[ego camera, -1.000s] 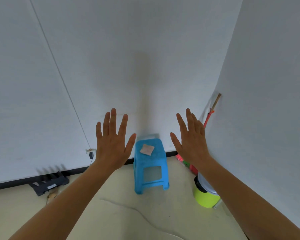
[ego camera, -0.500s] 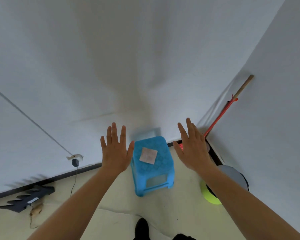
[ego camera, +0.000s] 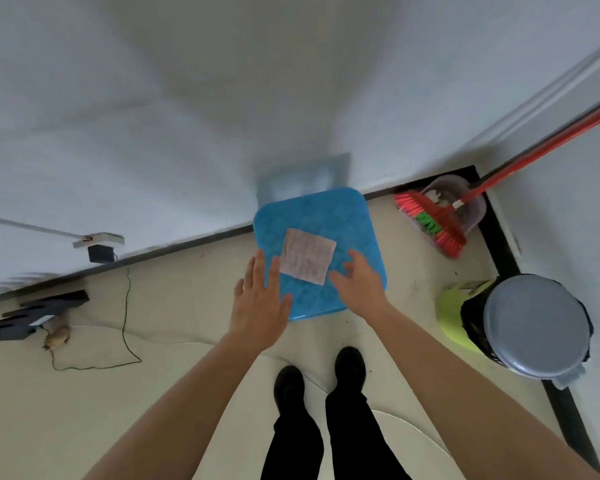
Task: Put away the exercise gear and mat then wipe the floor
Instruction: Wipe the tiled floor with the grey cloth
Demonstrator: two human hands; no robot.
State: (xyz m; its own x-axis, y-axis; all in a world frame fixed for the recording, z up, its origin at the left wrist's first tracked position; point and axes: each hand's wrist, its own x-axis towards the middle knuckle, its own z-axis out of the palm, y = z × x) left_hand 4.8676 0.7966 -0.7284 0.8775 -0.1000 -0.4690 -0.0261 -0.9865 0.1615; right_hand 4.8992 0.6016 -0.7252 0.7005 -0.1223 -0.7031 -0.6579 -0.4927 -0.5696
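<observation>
At the far left a black slotted rack (ego camera: 32, 315) lies on the floor (ego camera: 187, 306) against the wall. It carries a pale sticker too small to read. A thin cable (ego camera: 127, 323) loops down from a plug at the wall socket (ego camera: 99, 245).

No exercise gear or mat is in view, so that part of the task looks finished or lies elsewhere. The step in hand appears to be fetching something to wipe the floor with.

The left hand (ego camera: 258, 306) hangs over the near left edge of the blue stool (ego camera: 343, 209), its fingers (ego camera: 258, 271) straight and spread, holding nothing. A pale, folded cloth (ego camera: 307, 259) lies flat in the middle of the stool seat, between the two hands. The right hand (ego camera: 361, 289) hovers over the near right part of the seat, just beside the cloth. Its fingers are loosely spread and it is also empty. I cannot tell whether either hand touches the seat.

The next move likely calls for one hand to close on a corner or edge of the cloth and lift it clear without shifting the light stool.

Further right, a red broom (ego camera: 430, 223) rests in a dustpan (ego camera: 465, 199) in the corner, and a bin with a grey lid (ego camera: 534, 327) stands nearby. No brand or writing can be read anywhere.
</observation>
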